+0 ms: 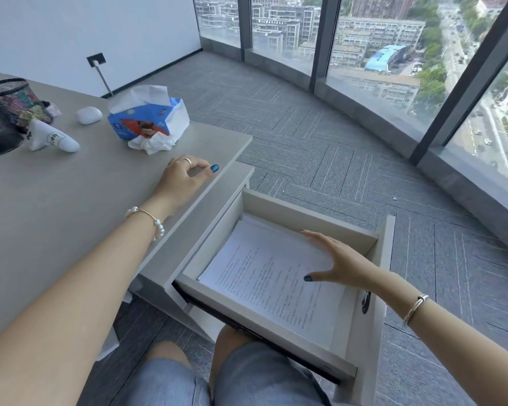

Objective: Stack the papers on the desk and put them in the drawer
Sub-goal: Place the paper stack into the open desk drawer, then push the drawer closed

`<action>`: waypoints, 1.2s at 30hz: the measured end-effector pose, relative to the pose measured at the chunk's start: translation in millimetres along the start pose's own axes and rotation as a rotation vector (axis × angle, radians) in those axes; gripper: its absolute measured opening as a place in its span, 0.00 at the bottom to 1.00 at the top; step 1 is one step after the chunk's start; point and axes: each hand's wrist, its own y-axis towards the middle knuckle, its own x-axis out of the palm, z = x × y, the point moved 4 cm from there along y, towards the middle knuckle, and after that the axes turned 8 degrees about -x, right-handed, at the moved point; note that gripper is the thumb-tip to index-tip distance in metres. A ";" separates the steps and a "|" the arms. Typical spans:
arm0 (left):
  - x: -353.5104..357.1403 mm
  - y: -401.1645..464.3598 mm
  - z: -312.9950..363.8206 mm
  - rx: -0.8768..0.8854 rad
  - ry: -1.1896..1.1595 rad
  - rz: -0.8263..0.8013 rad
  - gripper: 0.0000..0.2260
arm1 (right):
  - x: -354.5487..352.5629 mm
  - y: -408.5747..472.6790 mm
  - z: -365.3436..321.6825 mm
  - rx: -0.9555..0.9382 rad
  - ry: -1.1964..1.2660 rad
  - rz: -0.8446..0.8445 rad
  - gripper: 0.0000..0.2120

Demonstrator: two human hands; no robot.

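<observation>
Papers (272, 284) lay stacked inside the open drawer (311, 213).
The right hand (339, 263) hovered over them, fingers spread wide (holding nothing); the left hand (184, 178) rested on the desk (56, 200), fingers loosely curled, empty.

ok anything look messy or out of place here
Only small things: a crumpled tissue lies loose on the desk against the tissue pack. The papers lie flat in the open drawer.
</observation>
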 end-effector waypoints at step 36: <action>14.3 -31.3 23.2 0.006 0.290 -0.047 0.23 | -1.1 -80.1 15.5 -0.109 0.061 0.059 0.54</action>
